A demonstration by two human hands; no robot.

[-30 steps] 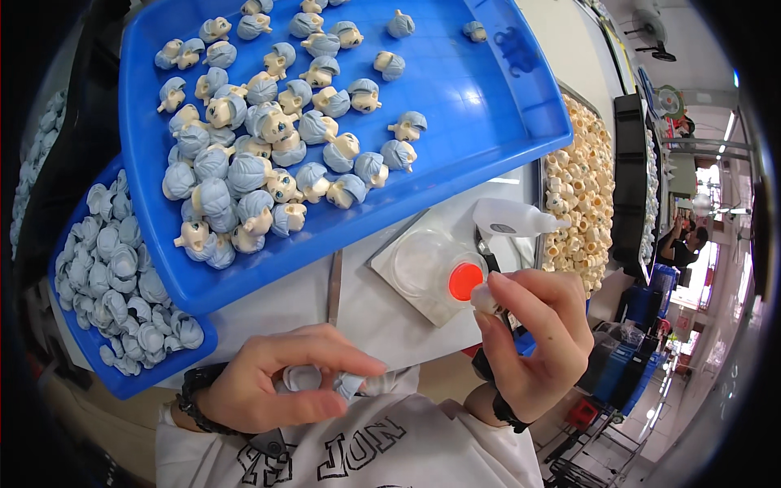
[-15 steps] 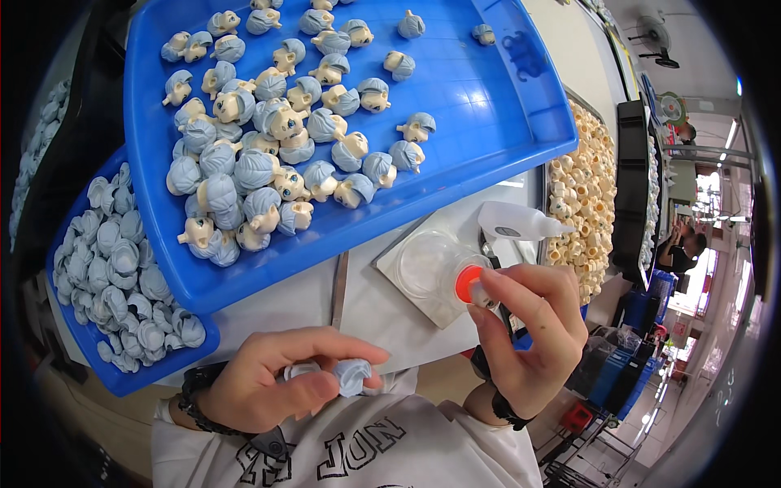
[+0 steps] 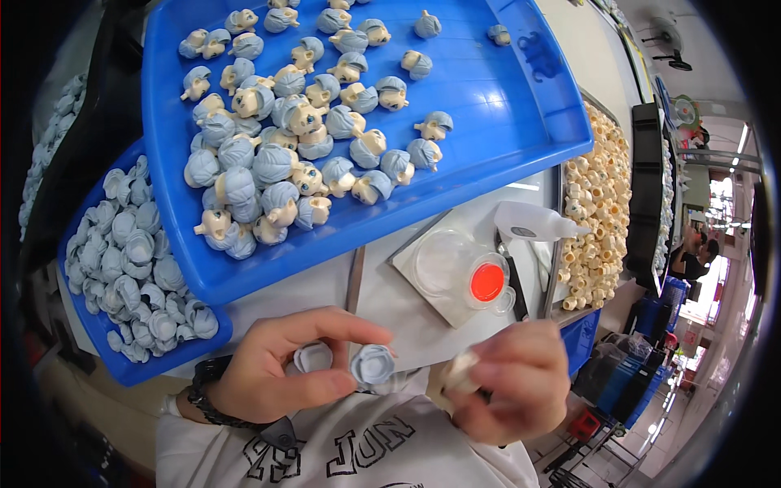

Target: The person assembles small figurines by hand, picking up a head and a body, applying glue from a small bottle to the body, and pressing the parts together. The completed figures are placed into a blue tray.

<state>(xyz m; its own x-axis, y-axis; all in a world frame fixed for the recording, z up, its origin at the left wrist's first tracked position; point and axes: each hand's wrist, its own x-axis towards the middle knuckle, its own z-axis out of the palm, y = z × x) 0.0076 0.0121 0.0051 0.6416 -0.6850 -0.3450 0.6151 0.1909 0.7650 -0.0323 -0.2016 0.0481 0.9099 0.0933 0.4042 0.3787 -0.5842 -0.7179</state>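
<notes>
My left hand (image 3: 297,366) is closed on pale blue doll hair pieces. One hair piece (image 3: 373,364) is pinched at the fingertips, its hollow side facing up. A second hair piece (image 3: 313,356) sits deeper, inside the curl of the fingers. To the right, my right hand (image 3: 521,382) grips a cream doll face piece (image 3: 460,372), blurred by motion, a little apart from the hair piece. Beyond the hands, a round clear container (image 3: 443,264) and a small dish with a red-orange middle (image 3: 487,282) rest on a pale square plate.
A big blue tray (image 3: 390,236) holds many finished blue-haired doll heads (image 3: 277,163). At left, a smaller blue bin (image 3: 130,370) is heaped with hair pieces. A white squeeze bottle (image 3: 533,221) lies beside a tray of cream face pieces (image 3: 598,211). Another person (image 3: 695,256) is far right.
My right hand has moved down from the red-orange dish toward my left hand, bringing the face piece. The left-hand hair piece has turned so its hollow shows. The whole view has shifted slightly.
</notes>
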